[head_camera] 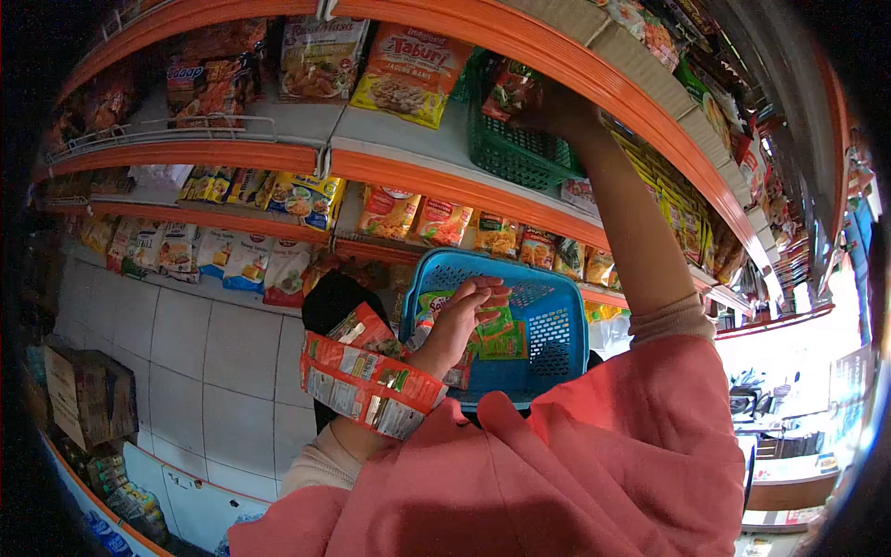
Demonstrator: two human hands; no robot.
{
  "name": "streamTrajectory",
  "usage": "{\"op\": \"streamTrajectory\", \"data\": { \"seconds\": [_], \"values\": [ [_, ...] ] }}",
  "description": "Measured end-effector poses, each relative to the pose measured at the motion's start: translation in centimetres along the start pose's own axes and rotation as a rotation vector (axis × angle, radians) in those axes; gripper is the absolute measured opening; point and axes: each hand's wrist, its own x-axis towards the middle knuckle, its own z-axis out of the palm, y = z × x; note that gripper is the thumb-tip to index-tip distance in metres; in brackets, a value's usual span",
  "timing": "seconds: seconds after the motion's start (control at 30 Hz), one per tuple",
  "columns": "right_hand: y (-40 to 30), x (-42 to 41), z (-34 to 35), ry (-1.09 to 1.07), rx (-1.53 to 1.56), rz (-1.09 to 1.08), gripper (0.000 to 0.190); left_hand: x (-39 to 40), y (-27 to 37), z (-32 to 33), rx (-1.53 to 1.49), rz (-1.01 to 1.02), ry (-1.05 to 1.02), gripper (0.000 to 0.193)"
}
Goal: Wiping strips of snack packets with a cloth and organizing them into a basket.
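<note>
My left hand (456,324) is raised over a blue plastic basket (581,327), its fingers apart and nothing between them. A strip of red sachets (369,379) lies draped across my left wrist and forearm. Green sachets (502,335) and other packets lie inside the blue basket. My right hand (560,111) reaches into a green plastic basket (518,157) on the upper shelf. Right beside its fingers stands a red and dark packet (507,90). Shadow and the shelf edge partly hide that hand, so its grip on the packet is unclear.
Orange-edged shelves (445,188) run across the front, with seasoning packets (412,73) on the upper one. Flour bags (245,261) fill a low shelf. Another orange shelf edge (612,69) passes above my right arm. A cardboard box (90,397) stands at the left near the tiled floor (237,348).
</note>
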Motion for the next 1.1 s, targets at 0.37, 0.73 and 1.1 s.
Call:
{"op": "streamTrajectory", "data": {
  "seconds": [0.37,0.73,1.1],
  "values": [
    [2.1,-7.2,0.1,0.348,0.172,0.11,0.068,0.1,-0.5,-0.9,-0.021,0.029,0.125,0.03],
    [-11.7,-30.2,26.0,-0.031,0.855,0.278,0.044,0.4,-0.6,-1.8,-0.099,0.109,0.26,0.029],
    [-10.4,-28.3,35.3,-0.552,0.474,-0.239,0.037,0.0,-2.6,-4.4,0.035,0.119,0.388,0.029]
  ]
}}
